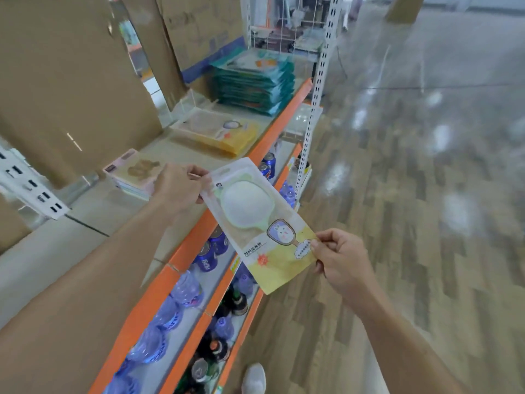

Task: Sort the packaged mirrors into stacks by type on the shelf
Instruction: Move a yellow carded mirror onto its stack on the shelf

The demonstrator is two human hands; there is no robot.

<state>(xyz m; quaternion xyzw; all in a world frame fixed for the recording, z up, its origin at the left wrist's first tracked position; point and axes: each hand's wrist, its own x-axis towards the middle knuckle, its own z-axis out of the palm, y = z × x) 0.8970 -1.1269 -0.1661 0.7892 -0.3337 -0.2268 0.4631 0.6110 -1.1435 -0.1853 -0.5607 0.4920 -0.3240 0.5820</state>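
Observation:
A packaged hand mirror with a pale green frame and a yellow card is held in the air over the shelf's orange front edge. My left hand pinches its top end. My right hand pinches its yellow bottom corner. On the shelf top lie three stacks: pink packs just behind my left hand, yellow packs further back, and a tall pile of teal packs at the far end.
Cardboard boxes stand along the back of the shelf. Lower shelves hold blue cans and water bottles. A white upright post and a wire rack stand at the shelf's far end. Wooden floor spreads to the right.

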